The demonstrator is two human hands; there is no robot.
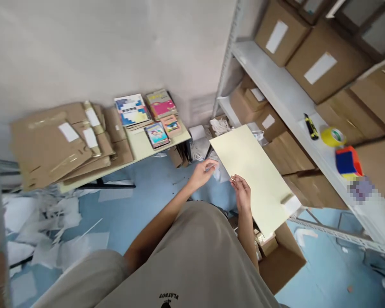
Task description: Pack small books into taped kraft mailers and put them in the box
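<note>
Sheet (255, 177), pale yellow, flat and rectangular, held by both hands' fingers (235, 182).

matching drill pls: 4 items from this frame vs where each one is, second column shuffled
Items:
1. pale yellow sheet
2. roll of yellow tape
3. colourful books
4. flattened cardboard boxes

Places:
A. left end of the small table
B. white metal shelf
C. between the left hand and right hand
D. far right end of the small table, by the wall

Pairs: 1-C, 2-B, 3-D, 4-A
</note>
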